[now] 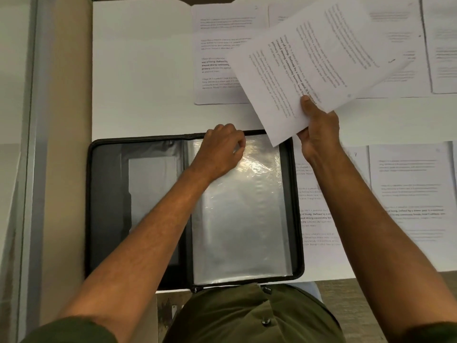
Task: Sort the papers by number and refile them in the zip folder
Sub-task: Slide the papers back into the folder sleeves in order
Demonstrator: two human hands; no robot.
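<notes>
Right hand (pixel 319 129) grip pinches paper's (pixel 319 63) near edge.

Table: your white table (pixel 143 70) carries everything.
Folder: your open zip folder (pixel 106 194) lies at 7 o'clock.
Papers: your printed sheets (pixel 217 70) lie from 12 to 4 o'clock.

Left hand (pixel 220 147) curled; right hand (pixel 319 129) pinching

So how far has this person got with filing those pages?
Early, it seems. The zip folder lies open and the top clear sleeve looks empty. The right hand holds one sheet above it while the left hand pinches the sleeve's top edge. Several printed pages lie spread on the table, still unfiled.
</notes>
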